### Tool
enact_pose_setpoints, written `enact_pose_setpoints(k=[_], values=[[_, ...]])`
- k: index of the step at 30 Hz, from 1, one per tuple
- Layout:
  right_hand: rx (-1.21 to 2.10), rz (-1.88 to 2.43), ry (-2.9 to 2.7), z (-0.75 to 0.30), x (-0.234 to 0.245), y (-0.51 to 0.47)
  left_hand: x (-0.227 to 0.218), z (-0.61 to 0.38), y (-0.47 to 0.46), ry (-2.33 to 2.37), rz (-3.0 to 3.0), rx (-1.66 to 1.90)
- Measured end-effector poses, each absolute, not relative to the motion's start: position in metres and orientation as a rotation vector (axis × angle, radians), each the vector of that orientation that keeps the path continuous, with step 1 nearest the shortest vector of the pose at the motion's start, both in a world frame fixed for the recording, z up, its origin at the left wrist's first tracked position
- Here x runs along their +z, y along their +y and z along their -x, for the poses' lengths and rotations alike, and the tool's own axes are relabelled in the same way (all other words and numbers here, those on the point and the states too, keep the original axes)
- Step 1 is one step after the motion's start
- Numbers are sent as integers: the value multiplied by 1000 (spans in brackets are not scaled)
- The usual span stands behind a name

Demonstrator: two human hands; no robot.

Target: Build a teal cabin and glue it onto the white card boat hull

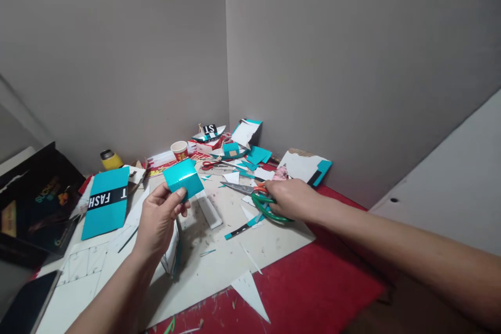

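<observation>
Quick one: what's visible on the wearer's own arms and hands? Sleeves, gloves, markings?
Left hand and right hand are both ungloved. Left forearm and right forearm are bare out to the picture's edge, with no sleeve, watch or bracelet in view. No cables or clear markings show. Some fingers are hidden, so rings can't be ruled out.

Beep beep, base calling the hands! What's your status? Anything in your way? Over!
Left hand pinching teal card. Right hand gripping green-handled scissors. Teal card creased, raised above tabletop. Possible clutter: teal-and-black strip near the scissors.
</observation>
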State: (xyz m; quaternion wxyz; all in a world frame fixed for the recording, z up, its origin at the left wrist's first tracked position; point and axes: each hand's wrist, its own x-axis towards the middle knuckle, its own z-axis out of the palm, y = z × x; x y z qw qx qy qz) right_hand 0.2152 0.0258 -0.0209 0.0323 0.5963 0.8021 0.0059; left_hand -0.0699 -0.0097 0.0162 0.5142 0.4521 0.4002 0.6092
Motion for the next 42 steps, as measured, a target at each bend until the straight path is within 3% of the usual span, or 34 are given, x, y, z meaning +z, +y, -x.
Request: enact_pose_setpoints(k=[7,15,29,36,38,42], values=[[72,-2012,2537,-227,-14,17,29,78,-12,938,-1081,1532],[-670,-1889,3054,-222,-9,-8,36,83,-16,886,-1075,1547],[-856,-1602,3123,-195,13,-40,41,84,-20,901,-1131,1567],[-1300,-1620,3014,-186,7,-27,41,83,-23,876,-1108,1539],[-1070,-1747,2917,-183,1,-20,42,82,-24,876,-1104,1534],[-246,-1936,2764,-176,-15,-3,44,82,-26,889,-1139,1523]])
